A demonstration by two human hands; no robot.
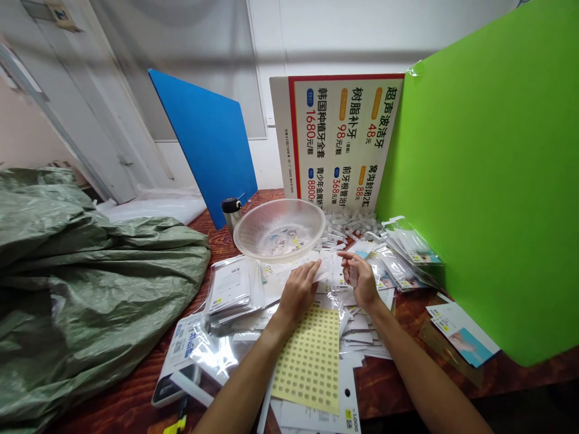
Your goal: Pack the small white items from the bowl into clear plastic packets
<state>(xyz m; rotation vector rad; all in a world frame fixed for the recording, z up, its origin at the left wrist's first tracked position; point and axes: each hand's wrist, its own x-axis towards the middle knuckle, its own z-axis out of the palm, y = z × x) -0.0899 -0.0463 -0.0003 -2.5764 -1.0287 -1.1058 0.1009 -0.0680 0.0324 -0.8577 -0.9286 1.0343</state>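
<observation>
My left hand [299,288] reaches over the pile with its back up and its fingers together, on a thin clear plastic piece [322,273] that shows past the fingertips. Its thumb is hidden. To its right, my right hand [362,282] has its index finger pointing left and the other fingers curled round a small translucent white piece [353,275]. White printed cards [335,278] and clear sleeves lie below both hands. Under my left forearm lies a yellow sheet [307,361] with rows of round clear dots, on top of a white card [348,392].
A translucent basin [244,244] stands beyond my hands, beside a steel flask [232,215]. Small white pieces [348,226] are heaped behind. Packed cards lie left [230,286] and right [409,253]. Blue [212,138], printed [339,138] and green [479,181] boards stand around; a green tarp [113,283] is left.
</observation>
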